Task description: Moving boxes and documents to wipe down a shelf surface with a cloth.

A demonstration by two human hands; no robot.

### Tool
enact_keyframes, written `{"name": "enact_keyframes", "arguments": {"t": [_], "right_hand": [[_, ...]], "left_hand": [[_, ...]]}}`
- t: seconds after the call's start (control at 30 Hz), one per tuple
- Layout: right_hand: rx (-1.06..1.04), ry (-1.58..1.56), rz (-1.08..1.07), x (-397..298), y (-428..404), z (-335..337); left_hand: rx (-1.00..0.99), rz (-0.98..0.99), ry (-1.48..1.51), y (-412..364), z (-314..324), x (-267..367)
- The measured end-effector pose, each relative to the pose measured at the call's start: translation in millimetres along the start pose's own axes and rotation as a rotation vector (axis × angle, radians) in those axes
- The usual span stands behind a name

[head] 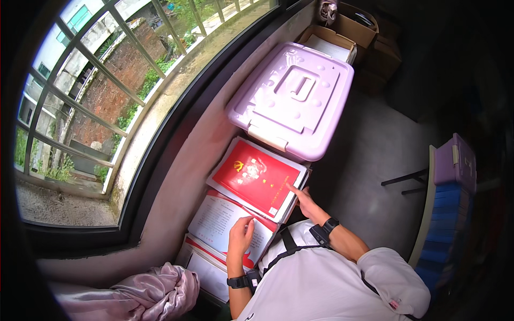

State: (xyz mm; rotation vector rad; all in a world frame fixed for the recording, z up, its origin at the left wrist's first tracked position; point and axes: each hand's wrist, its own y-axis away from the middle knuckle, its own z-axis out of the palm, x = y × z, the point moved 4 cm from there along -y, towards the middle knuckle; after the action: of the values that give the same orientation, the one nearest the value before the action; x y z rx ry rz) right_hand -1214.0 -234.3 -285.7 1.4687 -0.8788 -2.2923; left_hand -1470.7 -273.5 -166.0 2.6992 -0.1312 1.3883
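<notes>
A red-covered booklet [257, 176] with a yellow hammer-and-sickle emblem lies on a stack of papers before me, its wide margin white. My right hand [307, 202] is at the stack's right edge, one finger stretched over the white margin; its other fingers are partly hidden. Nearer to me, a printed sheet [213, 220] with red decoration and lines of writing lies partly under the booklet. Over this sheet rests my left hand [241, 236], fingers curled together, with nothing visible in them. Another stack of papers [209, 275] sits below it, towards my body.
Beyond the booklet stands a lidded purple plastic storage box [291, 96]. Open cardboard boxes [353, 24] are behind it. A barred window [96, 100] runs along the left wall, with a gathered satin curtain [160, 289] below. At right, a smaller purple box [451, 162] adjoins blue items [445, 228].
</notes>
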Motion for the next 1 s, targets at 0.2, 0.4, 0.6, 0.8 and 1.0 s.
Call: {"name": "enact_keyframes", "arguments": {"t": [0.2, 0.4, 0.6, 0.8, 1.0], "right_hand": [[0.075, -0.035, 0.048, 9, -7, 10], [0.003, -0.068, 0.035, 10, -7, 12], [0.09, -0.044, 0.012, 11, 8, 7], [0.073, -0.092, 0.029, 17, 31, -22], [0.016, -0.127, -0.012, 20, 58, -57]], "left_hand": [[-0.066, 0.086, -0.172, -3, 17, -21], [-0.087, 0.113, -0.271, -4, 22, -34], [-0.093, 0.096, -0.265, 8, 27, -33], [-0.039, 0.077, -0.244, 20, 29, -31], [0.018, 0.027, -0.219, 29, 36, -33]]}}
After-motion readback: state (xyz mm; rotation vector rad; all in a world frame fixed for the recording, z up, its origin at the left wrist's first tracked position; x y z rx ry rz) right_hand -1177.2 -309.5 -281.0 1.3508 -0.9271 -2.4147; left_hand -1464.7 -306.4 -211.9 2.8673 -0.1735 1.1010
